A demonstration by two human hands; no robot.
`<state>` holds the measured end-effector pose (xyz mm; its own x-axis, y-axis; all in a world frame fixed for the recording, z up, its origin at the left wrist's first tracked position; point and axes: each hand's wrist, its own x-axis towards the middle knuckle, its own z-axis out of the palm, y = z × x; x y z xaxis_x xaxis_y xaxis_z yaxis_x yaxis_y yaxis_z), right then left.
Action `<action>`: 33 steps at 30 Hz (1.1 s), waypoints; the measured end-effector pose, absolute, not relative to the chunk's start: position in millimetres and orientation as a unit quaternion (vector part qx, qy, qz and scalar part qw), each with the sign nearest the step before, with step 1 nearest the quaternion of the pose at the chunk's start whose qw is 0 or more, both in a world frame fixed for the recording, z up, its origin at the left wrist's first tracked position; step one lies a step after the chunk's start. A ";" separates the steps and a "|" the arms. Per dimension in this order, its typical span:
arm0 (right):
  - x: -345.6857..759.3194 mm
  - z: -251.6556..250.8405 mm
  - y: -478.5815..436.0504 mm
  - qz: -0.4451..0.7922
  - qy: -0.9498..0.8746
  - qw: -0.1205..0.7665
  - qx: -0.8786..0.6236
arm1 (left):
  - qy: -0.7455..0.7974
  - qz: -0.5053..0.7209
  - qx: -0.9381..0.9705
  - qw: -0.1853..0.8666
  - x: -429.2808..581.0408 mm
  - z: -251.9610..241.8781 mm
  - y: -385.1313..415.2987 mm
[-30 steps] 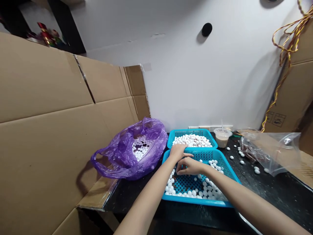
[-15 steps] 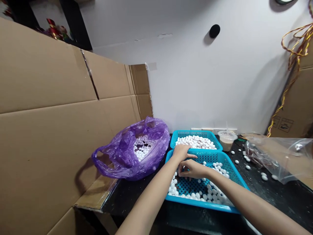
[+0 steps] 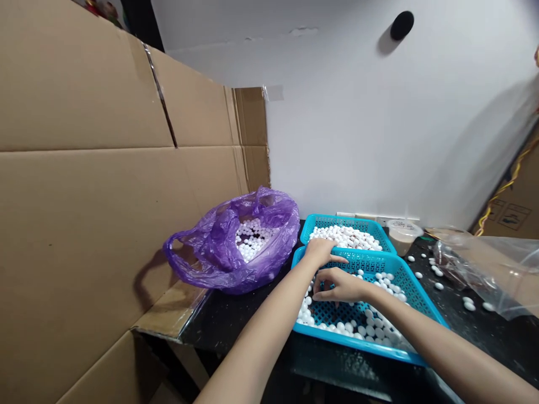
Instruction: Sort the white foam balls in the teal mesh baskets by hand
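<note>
A blue mesh basket (image 3: 415,294) lies near me on the dark table, with several small white balls (image 3: 373,325) scattered in it. Behind it a second blue basket (image 3: 324,220) holds a heap of white balls. My left hand (image 3: 320,251) rests on the near basket's far left rim, fingers curled over the edge. My right hand (image 3: 339,285) hovers palm down inside the near basket, fingers bent toward the balls; what is under them is hidden.
A purple plastic bag (image 3: 236,247) with white balls lies left of the baskets. Large cardboard sheets (image 3: 84,196) wall off the left. A lidded cup (image 3: 403,235), a clear plastic bag (image 3: 497,269) and loose balls lie at right.
The view has shifted, so everything sits further right and higher in the picture. Both hands stay in about the same place at the near basket.
</note>
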<state>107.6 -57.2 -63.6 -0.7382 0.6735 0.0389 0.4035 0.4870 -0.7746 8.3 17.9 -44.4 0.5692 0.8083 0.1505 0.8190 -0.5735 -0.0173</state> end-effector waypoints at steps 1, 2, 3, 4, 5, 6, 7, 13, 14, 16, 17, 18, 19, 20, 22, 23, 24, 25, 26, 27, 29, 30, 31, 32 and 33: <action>107.5 -64.3 -57.5 0.394 -0.845 0.171 -0.319 | -0.461 -0.060 -0.885 0.043 8.4 -44.4 17.9; 107.1 -64.7 -58.0 0.389 -0.848 0.174 -0.316 | -0.461 -0.057 -0.885 0.042 8.4 -44.6 18.1; 106.6 -64.8 -58.5 0.382 -0.852 0.178 -0.310 | -0.461 -0.055 -0.885 0.041 8.4 -45.0 18.6; 106.1 -64.9 -59.0 0.377 -0.856 0.182 -0.303 | -0.462 -0.054 -0.884 0.040 8.4 -45.5 19.2; 105.6 -64.8 -59.4 0.375 -0.859 0.185 -0.295 | -0.462 -0.053 -0.884 0.040 8.4 -46.1 19.9; 105.3 -64.8 -59.7 0.375 -0.862 0.187 -0.286 | -0.462 -0.054 -0.885 0.040 8.5 -46.7 20.5; 105.3 -64.8 -59.8 0.376 -0.864 0.188 -0.276 | -0.460 -0.056 -0.885 0.039 8.7 -47.1 21.1; 108.3 -64.7 -60.5 0.369 -0.873 0.175 -0.266 | -0.462 -0.058 -0.885 0.022 10.5 -45.3 20.1; 108.4 -64.1 -61.0 0.366 -0.874 0.174 -0.269 | -0.464 -0.056 -0.884 0.020 10.8 -44.5 19.5; 107.7 -62.5 -62.3 0.349 -0.880 0.180 -0.268 | -0.466 -0.053 -0.883 0.018 11.5 -43.2 18.4; 107.1 -61.7 -62.9 0.338 -0.884 0.184 -0.265 | -0.468 -0.051 -0.882 0.016 11.7 -42.8 17.9; 106.5 -61.1 -63.4 0.328 -0.888 0.189 -0.260 | -0.470 -0.048 -0.881 0.014 11.9 -42.5 17.5; 106.0 -60.9 -63.7 0.321 -0.892 0.191 -0.254 | -0.473 -0.047 -0.880 0.011 12.1 -42.5 17.2; 105.6 -61.0 -63.7 0.317 -0.895 0.191 -0.250 | -0.475 -0.047 -0.879 0.010 12.2 -42.7 17.0; 105.3 -62.5 -63.2 0.314 -0.896 0.189 -0.251 | -0.476 -0.050 -0.878 0.009 12.3 -43.7 17.3; 105.3 -63.6 -62.6 0.313 -0.895 0.188 -0.256 | -0.475 -0.053 -0.878 0.010 12.3 -44.4 17.7; 105.6 -64.6 -62.1 0.312 -0.894 0.189 -0.261 | -0.472 -0.057 -0.879 0.011 12.2 -45.3 18.2; 105.9 -65.4 -61.5 0.312 -0.892 0.191 -0.267 | -0.470 -0.060 -0.881 0.012 12.2 -46.1 18.9; 106.3 -65.9 -61.0 0.314 -0.889 0.193 -0.272 | -0.468 -0.061 -0.882 0.013 12.2 -46.9 19.5; 106.8 -65.9 -60.8 0.319 -0.886 0.196 -0.274 | -0.466 -0.063 -0.883 0.014 12.1 -47.5 20.1; 107.7 -65.3 -60.8 0.349 -0.872 0.198 -0.280 | -0.462 -0.067 -0.884 0.015 12.1 -48.3 20.8; 108.0 -64.9 -61.0 0.375 -0.861 0.194 -0.285 | -0.461 -0.069 -0.885 0.013 12.2 -48.5 21.0; 108.3 -64.6 -61.4 0.405 -0.846 0.187 -0.290 | -0.462 -0.070 -0.884 0.010 12.3 -48.5 21.0; 108.4 -64.4 -61.7 0.435 -0.831 0.182 -0.296 | -0.463 -0.070 -0.884 0.007 12.4 -48.4 21.0; 108.4 -64.2 -61.9 0.462 -0.816 0.178 -0.299 | -0.466 -0.069 -0.882 0.003 12.5 -48.3 20.9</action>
<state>108.4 -61.9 -64.2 -0.7582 0.6518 0.0144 0.3233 0.3951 -0.8599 12.5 20.9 -48.3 0.5563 0.8214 0.1256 0.8223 -0.5659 0.0591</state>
